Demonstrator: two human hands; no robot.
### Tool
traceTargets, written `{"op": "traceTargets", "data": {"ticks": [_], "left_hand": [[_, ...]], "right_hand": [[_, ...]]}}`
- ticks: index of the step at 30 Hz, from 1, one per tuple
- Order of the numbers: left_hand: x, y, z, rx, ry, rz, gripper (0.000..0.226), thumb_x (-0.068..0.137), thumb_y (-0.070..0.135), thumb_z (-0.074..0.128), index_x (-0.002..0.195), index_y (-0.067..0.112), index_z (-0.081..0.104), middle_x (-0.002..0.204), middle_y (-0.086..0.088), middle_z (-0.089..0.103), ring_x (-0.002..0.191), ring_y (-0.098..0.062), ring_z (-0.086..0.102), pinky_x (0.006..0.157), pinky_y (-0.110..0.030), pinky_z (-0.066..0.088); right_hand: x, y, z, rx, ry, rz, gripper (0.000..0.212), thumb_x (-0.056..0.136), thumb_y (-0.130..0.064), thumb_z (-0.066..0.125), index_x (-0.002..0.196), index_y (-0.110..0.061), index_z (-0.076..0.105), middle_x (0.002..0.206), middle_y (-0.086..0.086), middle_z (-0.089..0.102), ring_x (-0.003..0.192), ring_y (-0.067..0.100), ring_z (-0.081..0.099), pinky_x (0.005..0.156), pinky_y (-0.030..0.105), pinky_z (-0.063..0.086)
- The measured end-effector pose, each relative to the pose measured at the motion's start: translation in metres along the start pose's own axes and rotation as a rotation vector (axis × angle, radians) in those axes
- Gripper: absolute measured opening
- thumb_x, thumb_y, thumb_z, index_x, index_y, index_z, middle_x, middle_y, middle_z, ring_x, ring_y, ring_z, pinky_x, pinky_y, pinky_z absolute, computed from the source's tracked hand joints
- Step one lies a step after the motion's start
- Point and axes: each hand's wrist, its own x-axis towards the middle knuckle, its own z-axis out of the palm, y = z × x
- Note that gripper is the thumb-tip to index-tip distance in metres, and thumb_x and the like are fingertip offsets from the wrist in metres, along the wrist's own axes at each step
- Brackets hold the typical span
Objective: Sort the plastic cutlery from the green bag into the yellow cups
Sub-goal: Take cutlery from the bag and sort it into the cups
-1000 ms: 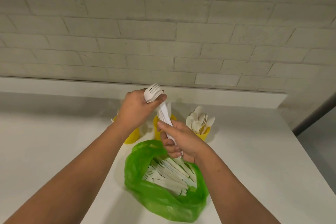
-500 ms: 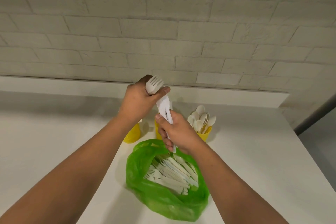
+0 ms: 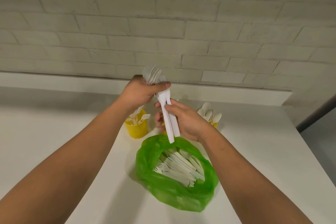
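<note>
Both hands are up over the table (image 3: 54, 132), right at 12 o'clock of the bag (image 3: 174, 194). The left hand (image 3: 143, 92) has its fingers clenched round the top of a white bundle (image 3: 168, 120) of plastic pieces, thumb clamped across it, with fork tines fanning out above the fist. The head end is blurred, so what else is in there is hard to call. The right hand (image 3: 187, 120) grasps the same bundle lower down, thumb and fingers pinching the handles, whose ends hang free just above the bag's rim.

The bag lies open on the table, and a heap of pale cutlery (image 3: 180, 165) is inside it, forks among them. At 11 o'clock of the bag stands the fork cup (image 3: 138, 130), upright, its forks (image 3: 143, 117) sticking out tines-up. At 1 o'clock sits the spoon cup (image 3: 215, 124), mostly hidden behind the right wrist, with its spoons (image 3: 209, 114) showing bowls-up. A sliver of yellow shows between the right fingers; what it is, I cannot tell. A pale brick wall (image 3: 163, 23) rises behind.
</note>
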Motion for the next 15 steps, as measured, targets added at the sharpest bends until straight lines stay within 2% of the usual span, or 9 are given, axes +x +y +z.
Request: {"op": "traceTargets", "data": {"ticks": [2, 3, 5, 8, 10, 12, 15], "left_hand": [[0.002, 0.011, -0.004, 0.137, -0.008, 0.043, 0.039, 0.074, 0.045, 0.088, 0.068, 0.014, 0.065, 0.053, 0.005, 0.051, 0.049, -0.013, 0.045, 0.053, -0.029, 0.039], [0.002, 0.017, -0.005, 0.191, -0.034, 0.075, 0.039, 0.075, 0.044, 0.088, 0.064, 0.017, 0.062, 0.050, 0.011, 0.051, 0.047, -0.008, 0.046, 0.052, -0.024, 0.039], [0.001, 0.029, -0.005, 0.256, -0.130, 0.151, 0.034, 0.079, 0.039, 0.087, 0.062, 0.023, 0.062, 0.050, 0.017, 0.056, 0.047, 0.001, 0.048, 0.052, -0.018, 0.040], [0.001, 0.038, -0.004, 0.280, -0.253, 0.252, 0.023, 0.080, 0.037, 0.086, 0.079, 0.017, 0.074, 0.069, 0.010, 0.071, 0.062, -0.001, 0.061, 0.061, -0.020, 0.049], [0.002, 0.038, -0.001, 0.318, -0.258, 0.284, 0.026, 0.080, 0.037, 0.086, 0.091, 0.014, 0.077, 0.083, 0.003, 0.077, 0.073, -0.004, 0.067, 0.070, -0.022, 0.052], [0.004, 0.034, 0.002, 0.335, -0.227, 0.321, 0.025, 0.079, 0.036, 0.087, 0.093, 0.018, 0.076, 0.086, 0.006, 0.077, 0.077, 0.000, 0.068, 0.073, -0.020, 0.051], [0.007, 0.022, 0.005, 0.278, -0.145, 0.336, 0.026, 0.078, 0.041, 0.086, 0.098, 0.029, 0.074, 0.087, 0.012, 0.074, 0.084, 0.001, 0.068, 0.080, -0.020, 0.052]], "right_hand": [[0.004, -0.005, -0.004, -0.255, 0.086, -0.036, 0.022, 0.107, -0.023, 0.050, 0.116, -0.016, 0.068, 0.101, 0.002, 0.069, 0.090, 0.015, 0.064, 0.079, 0.028, 0.051], [0.005, -0.009, -0.006, -0.358, 0.106, -0.038, 0.021, 0.105, -0.028, 0.056, 0.114, -0.019, 0.072, 0.101, 0.001, 0.069, 0.090, 0.015, 0.063, 0.080, 0.030, 0.049], [0.007, -0.018, -0.012, -0.441, 0.110, -0.041, 0.024, 0.100, -0.034, 0.064, 0.112, -0.017, 0.076, 0.092, 0.008, 0.067, 0.083, 0.025, 0.057, 0.072, 0.039, 0.043], [0.010, -0.034, -0.019, -0.542, 0.096, -0.084, 0.030, 0.092, -0.036, 0.074, 0.107, -0.010, 0.076, 0.093, 0.023, 0.073, 0.074, 0.036, 0.059, 0.065, 0.042, 0.049], [0.013, -0.041, -0.024, -0.674, 0.113, -0.103, 0.031, 0.089, -0.038, 0.077, 0.103, -0.011, 0.075, 0.091, 0.018, 0.076, 0.075, 0.041, 0.070, 0.070, 0.046, 0.058], [0.017, -0.045, -0.028, -0.831, 0.167, -0.135, 0.022, 0.090, -0.034, 0.076, 0.096, -0.013, 0.075, 0.084, 0.012, 0.078, 0.074, 0.035, 0.074, 0.073, 0.042, 0.060], [0.022, -0.042, -0.035, -0.965, 0.322, -0.181, 0.021, 0.092, -0.030, 0.074, 0.083, -0.010, 0.074, 0.072, 0.012, 0.075, 0.064, 0.023, 0.073, 0.063, 0.027, 0.054]]}}
